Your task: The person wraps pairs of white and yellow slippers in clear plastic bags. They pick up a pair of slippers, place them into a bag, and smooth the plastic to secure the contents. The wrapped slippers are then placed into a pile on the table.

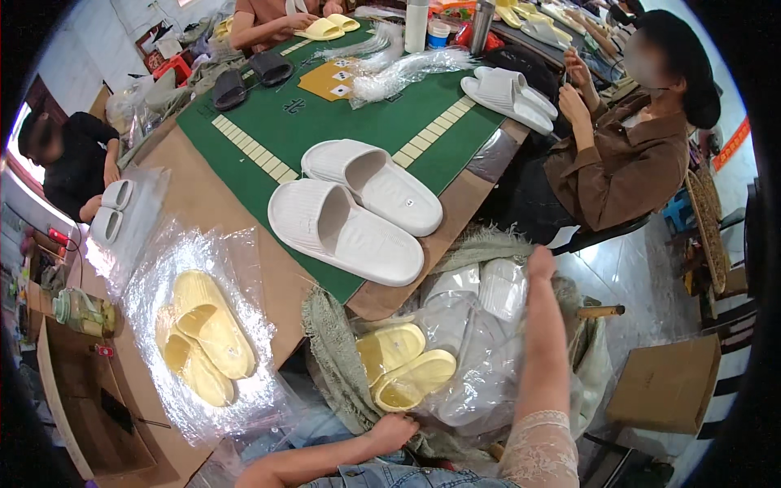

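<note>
Head view: a grey-green cloth sack [335, 366] with frayed edges gapes below the near corner of the tabletop [189, 189], in front of the person. In it lie a pair of pale yellow slippers [416, 378], soles down and side by side, and white slippers [503, 289] toward its far side. Clear plastic bags [488, 358] crumple over much of the load, so the lower layers are hidden. A wooden handle [602, 311] juts out beside the sack's right side.

Above the sack, a large white pair [346, 236] rests partly on a green mat [325, 130], toes to the upper left, ribbed straps up. To the left, another yellow pair [213, 337] lies overlapped, on or inside shiny clear wrap [142, 325]. An open-looking cardboard box [663, 384] stands on the floor at right, and a seated person in brown [626, 175] is near the tabletop's right edge.

The left hand [394, 432] is closed on the sack's near rim, just below the yellow slippers. The right hand [540, 264], arm stretched across the load, grips the far right rim with bent fingers; its fingertips are hidden.
</note>
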{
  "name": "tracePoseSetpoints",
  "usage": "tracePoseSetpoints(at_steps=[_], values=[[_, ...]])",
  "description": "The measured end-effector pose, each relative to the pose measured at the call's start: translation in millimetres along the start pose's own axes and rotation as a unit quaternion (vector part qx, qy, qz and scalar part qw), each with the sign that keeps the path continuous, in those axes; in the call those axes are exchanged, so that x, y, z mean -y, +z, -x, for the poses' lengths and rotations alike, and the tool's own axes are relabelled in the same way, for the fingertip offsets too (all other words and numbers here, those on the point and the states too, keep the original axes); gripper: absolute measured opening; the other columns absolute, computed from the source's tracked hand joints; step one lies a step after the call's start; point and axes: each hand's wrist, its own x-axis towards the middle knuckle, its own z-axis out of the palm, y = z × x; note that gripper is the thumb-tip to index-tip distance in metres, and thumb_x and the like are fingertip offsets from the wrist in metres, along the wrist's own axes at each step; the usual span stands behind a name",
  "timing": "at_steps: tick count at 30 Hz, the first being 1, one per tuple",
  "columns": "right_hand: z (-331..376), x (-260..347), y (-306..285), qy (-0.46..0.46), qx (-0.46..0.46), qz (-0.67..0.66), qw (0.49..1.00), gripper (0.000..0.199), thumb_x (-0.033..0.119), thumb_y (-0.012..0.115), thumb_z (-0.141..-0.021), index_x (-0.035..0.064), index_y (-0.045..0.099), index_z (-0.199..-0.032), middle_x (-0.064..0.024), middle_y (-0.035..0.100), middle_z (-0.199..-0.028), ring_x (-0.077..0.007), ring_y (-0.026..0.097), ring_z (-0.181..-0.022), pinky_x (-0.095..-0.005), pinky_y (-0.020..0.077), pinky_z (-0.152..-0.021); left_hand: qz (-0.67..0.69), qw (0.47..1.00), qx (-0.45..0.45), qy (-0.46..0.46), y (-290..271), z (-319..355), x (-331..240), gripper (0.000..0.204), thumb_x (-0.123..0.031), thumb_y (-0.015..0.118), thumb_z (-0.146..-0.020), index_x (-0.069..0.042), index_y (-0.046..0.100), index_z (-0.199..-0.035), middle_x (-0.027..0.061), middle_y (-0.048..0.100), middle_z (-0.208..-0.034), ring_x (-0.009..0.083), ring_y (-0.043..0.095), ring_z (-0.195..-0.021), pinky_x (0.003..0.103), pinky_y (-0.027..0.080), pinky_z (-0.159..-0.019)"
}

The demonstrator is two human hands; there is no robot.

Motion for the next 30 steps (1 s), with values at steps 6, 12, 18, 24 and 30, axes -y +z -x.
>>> tracePoseSetpoints(at_steps=[6,12,18,24,30], values=[[18,-17,25,0.06,-0.145,-0.169,0.973,0.028,0.016,0.054,-0.087,0.0079,0.072,-0.106,-0.0197,0.072,-0.098,-0.0419,0.068,-0.092,-0.0488,0.053,-0.081,0.091,0.994,-0.027,-0.06,-1,-7,1,0.021,-0.014,0.058,-0.077,-0.006,0.068,-0.094,0.0182,0.07,-0.084,0.036,0.069,-0.08,0.048,0.055,-0.07],[-15,40,-154,-0.168,-0.204,-0.431,0.863,0.025,0.005,0.064,-0.081,0.0062,0.071,-0.105,-0.0162,0.072,-0.093,-0.0358,0.069,-0.092,-0.0398,0.0514,-0.079,0.132,0.99,-0.021,-0.043,-55,21,-39,0.048,-0.017,0.062,-0.069,-0.016,0.071,-0.116,0.0184,0.069,-0.088,0.0383,0.067,-0.085,0.05,0.053,-0.073],[-11,52,-193,-0.075,-0.264,-0.163,0.948,0.02,0.004,0.061,-0.082,0.0056,0.069,-0.1,-0.021,0.07,-0.094,-0.0413,0.066,-0.093,-0.0451,0.0501,-0.078,0.141,0.989,-0.034,0.027,-42,35,-34,0.043,-0.005,0.062,-0.067,-0.011,0.066,-0.11,0.0133,0.067,-0.103,0.0354,0.063,-0.103,0.046,0.052,-0.082],[10,38,-190,-0.034,-0.149,-0.2,0.968,0.031,0.016,0.067,-0.082,0.0099,0.062,-0.113,-0.0225,0.061,-0.121,-0.0431,0.057,-0.112,-0.05,0.0473,-0.089,0.1,0.986,-0.081,0.109,-54,27,-30,0.035,-0.004,0.062,-0.067,-0.008,0.061,-0.102,0.0107,0.061,-0.095,0.0337,0.062,-0.097,0.046,0.052,-0.078],[153,101,-219,-0.377,-0.048,-0.131,0.916,0.087,0.048,0.077,-0.076,0.0133,0.041,-0.147,-0.0221,0.036,-0.153,-0.0441,0.032,-0.141,-0.0605,0.0211,-0.115,0.017,0.995,-0.094,-0.018,-52,49,-31,0.038,-0.006,0.061,-0.074,-0.008,0.062,-0.112,0.0117,0.061,-0.095,0.0329,0.065,-0.095,0.045,0.052,-0.077]])
